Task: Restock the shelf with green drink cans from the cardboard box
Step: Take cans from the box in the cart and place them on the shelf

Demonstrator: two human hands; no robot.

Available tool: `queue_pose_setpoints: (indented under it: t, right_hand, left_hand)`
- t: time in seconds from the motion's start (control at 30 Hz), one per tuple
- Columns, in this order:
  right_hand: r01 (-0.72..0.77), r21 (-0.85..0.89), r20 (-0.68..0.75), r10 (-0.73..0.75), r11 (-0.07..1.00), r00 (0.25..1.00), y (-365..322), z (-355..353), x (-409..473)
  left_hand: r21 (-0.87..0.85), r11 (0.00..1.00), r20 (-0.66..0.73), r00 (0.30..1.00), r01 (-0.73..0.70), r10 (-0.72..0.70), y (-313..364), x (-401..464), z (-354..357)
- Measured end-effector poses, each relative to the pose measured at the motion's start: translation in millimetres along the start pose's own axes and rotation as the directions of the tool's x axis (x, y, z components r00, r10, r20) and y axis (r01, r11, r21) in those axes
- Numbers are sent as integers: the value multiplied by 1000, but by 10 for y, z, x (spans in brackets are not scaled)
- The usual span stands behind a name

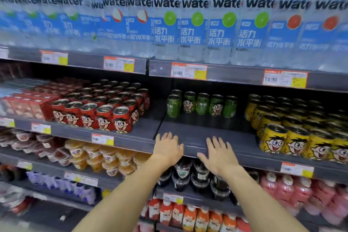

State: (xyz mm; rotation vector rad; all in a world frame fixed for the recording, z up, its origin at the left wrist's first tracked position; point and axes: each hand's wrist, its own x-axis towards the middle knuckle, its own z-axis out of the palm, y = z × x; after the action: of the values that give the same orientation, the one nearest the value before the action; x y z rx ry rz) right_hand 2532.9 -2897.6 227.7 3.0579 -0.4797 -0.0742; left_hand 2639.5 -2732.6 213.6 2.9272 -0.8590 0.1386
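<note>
Several green drink cans (202, 104) with a cartoon face stand in a row at the back of the dark grey shelf (203, 133). My left hand (167, 147) and my right hand (219, 153) reach out side by side over the shelf's front edge, fingers straight and spread, palms down, holding nothing. A wide bare stretch of shelf lies between my hands and the green cans. The cardboard box is not in view.
Red cans (105, 111) fill the shelf to the left, yellow cans (301, 133) to the right. Water bottles (195, 22) line the shelf above. Fruit cups (105, 160), dark cups (197, 177) and pink bottles (301, 192) sit on lower shelves.
</note>
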Motion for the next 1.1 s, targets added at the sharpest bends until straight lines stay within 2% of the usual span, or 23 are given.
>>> queue_pose_setpoints:
  t: [0.17, 0.3, 0.4, 0.47, 0.53, 0.73, 0.93, 1.1]
  right_hand:
    - [20, -59, -32, -22, 998, 999, -97, 247, -498]
    - [-47, 0, 143, 47, 999, 989, -221, 480, -877]
    - [-142, 117, 198, 117, 983, 973, -331, 709, -1220]
    - [-221, 178, 273, 168, 959, 947, -392, 863, -1502]
    - [-283, 166, 333, 217, 945, 918, -423, 1087, -1798]
    - [-438, 131, 466, 335, 889, 819, -369, 1626, -2804]
    - [-545, 128, 462, 436, 829, 772, -315, 1668, -3665]
    - [-620, 179, 448, 498, 763, 742, -193, 1622, -4178]
  left_hand:
    - [-34, 994, -23, 995, -103, 102, -17, -440, 121]
    - [-42, 979, 47, 978, -200, 202, 14, -773, 168]
    - [-103, 945, 79, 945, -309, 318, 24, -1097, 302]
    - [-190, 909, 88, 915, -372, 393, 43, -1339, 438]
    - [-251, 884, 148, 887, -393, 437, 82, -1624, 600]
    - [-285, 834, 201, 821, -472, 534, 323, -2412, 962]
    - [-362, 752, 209, 738, -552, 642, 751, -2895, 1039]
    - [-348, 689, 213, 662, -636, 719, 1158, -3213, 995]
